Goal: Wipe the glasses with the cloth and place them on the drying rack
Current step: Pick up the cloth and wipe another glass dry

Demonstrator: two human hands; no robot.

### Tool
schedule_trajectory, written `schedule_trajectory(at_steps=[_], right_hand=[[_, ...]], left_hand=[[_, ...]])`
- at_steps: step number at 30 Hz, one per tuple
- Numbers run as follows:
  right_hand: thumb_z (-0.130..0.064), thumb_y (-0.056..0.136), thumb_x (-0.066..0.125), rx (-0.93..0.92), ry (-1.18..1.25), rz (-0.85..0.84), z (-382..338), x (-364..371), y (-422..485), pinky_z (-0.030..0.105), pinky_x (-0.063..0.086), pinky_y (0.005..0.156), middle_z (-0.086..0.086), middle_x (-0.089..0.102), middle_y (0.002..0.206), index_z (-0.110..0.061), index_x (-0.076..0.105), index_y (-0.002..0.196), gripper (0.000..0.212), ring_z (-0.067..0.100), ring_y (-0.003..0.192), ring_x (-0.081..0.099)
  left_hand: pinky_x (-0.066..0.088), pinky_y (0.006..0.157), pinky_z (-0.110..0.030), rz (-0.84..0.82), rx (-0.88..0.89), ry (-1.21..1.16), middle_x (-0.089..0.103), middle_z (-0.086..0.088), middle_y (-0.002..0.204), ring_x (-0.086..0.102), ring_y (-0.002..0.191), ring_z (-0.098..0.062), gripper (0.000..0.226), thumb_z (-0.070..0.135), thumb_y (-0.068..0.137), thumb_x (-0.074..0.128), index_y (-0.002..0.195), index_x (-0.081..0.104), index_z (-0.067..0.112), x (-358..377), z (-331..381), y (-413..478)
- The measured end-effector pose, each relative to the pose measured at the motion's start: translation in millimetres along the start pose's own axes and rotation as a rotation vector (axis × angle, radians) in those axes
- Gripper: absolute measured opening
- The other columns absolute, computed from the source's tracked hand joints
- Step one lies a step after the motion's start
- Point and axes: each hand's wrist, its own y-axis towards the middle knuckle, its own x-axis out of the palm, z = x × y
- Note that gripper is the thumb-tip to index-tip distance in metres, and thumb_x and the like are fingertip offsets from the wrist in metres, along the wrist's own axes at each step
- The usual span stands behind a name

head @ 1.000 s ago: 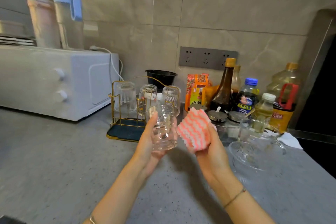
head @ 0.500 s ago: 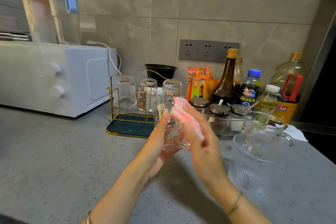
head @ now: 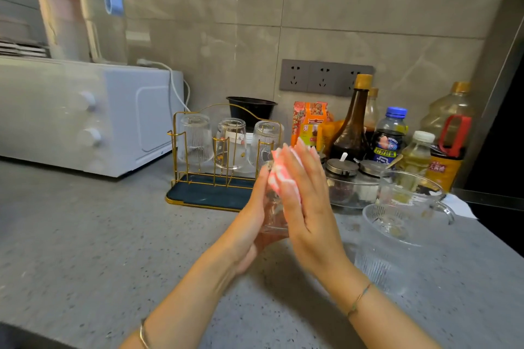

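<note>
**A:** Which step is in hand?

**B:** The wiping, it seems. The left hand (head: pixel 251 224) cups a clear glass (head: pixel 273 219) from one side, thumb lying up along its wall. The right hand (head: pixel 307 204) presses a pink-and-white cloth (head: pixel 280 176) flat against the other side.

**A:** Are both hands closed, then?

**B:** No. The left one wraps the glass, though its fingers are mostly hidden behind it. The right one has its fingers straight and together, pointing up and away. Its palm faces the left hand, with cloth and glass sandwiched between. The fingertips are blurred.

**A:** Where does the glass sit?

**B:** Between the two palms, held above the surface (head: pixel 85 235) and not touching it.

**A:** What does the next move call for?

**B:** Probably working the cloth round the rest of the wall. Then the right hand must come off so the left can turn the glass mouth down. It would then carry the glass ahead and leftward to the drying rack (head: pixel 209 197). Three glasses (head: pixel 195 137) stand upside down on the rack's far row and the near pegs look free, so the glass must be lowered without knocking them.
</note>
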Motion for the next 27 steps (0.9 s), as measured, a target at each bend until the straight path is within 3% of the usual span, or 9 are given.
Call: schedule_trajectory(at_steps=[4, 12, 15, 20, 25, 27], right_hand=[[-0.030, 0.104, 0.027, -0.016, 0.032, -0.027, -2, 0, -3, 0.040, 0.007, 0.122, -0.014, 0.013, 0.161, -0.024, 0.028, 0.151, 0.048, 0.013, 0.151, 0.001], [-0.026, 0.103, 0.032, -0.188, -0.106, -0.173, -8, 5, -15, 0.044, 0.010, 0.122, -0.008, 0.016, 0.162, -0.022, 0.030, 0.150, 0.047, 0.016, 0.151, 0.002], [-0.032, 0.103, 0.028, -0.090, -0.078, -0.102, 0, 0, -8, 0.042, 0.008, 0.122, -0.009, 0.015, 0.162, -0.025, 0.030, 0.150, 0.047, 0.014, 0.151, 0.001], [-0.045, 0.103, 0.022, 0.077, 0.139, -0.049, 7, -8, -5, 0.030, 0.009, 0.121, -0.015, 0.009, 0.162, -0.031, 0.020, 0.151, 0.051, 0.006, 0.149, 0.002], [-0.054, 0.100, 0.019, 0.104, 0.234, -0.087, -1, -2, -11, 0.024, 0.006, 0.120, -0.018, 0.000, 0.162, -0.048, 0.003, 0.149, 0.052, 0.003, 0.149, -0.003], [-0.056, 0.100, 0.018, 0.100, 0.212, -0.087, 0, -3, -13, 0.023, 0.006, 0.120, -0.018, -0.002, 0.162, -0.044, 0.003, 0.150, 0.054, 0.003, 0.149, -0.004]], left_hand=[[0.046, 0.104, -0.041, 0.035, 0.056, 0.048, 0.070, 0.003, 0.120, 0.065, 0.112, -0.013, 0.065, 0.073, 0.083, 0.029, 0.131, 0.055, 0.038, 0, 1, 0], [0.049, 0.098, -0.034, 0.061, 0.016, -0.050, 0.069, 0.004, 0.122, 0.063, 0.115, -0.012, 0.072, 0.073, 0.090, 0.017, 0.128, 0.060, 0.030, -8, 2, 0], [0.056, 0.084, -0.031, 0.042, 0.028, 0.018, 0.071, 0.005, 0.117, 0.066, 0.108, -0.011, 0.060, 0.067, 0.093, 0.020, 0.126, 0.059, 0.035, -2, 2, -2], [0.050, 0.099, -0.048, 0.037, -0.025, -0.014, 0.070, -0.001, 0.119, 0.065, 0.113, -0.023, 0.059, 0.069, 0.089, 0.032, 0.125, 0.062, 0.034, 2, 0, -2], [0.049, 0.101, -0.044, 0.060, -0.003, -0.105, 0.071, -0.006, 0.117, 0.059, 0.121, -0.028, 0.063, 0.070, 0.084, 0.032, 0.122, 0.065, 0.031, -1, 3, -2], [0.048, 0.102, -0.043, 0.076, -0.017, -0.109, 0.069, -0.005, 0.121, 0.057, 0.124, -0.027, 0.067, 0.072, 0.081, 0.034, 0.126, 0.062, 0.030, -2, 1, -1]])
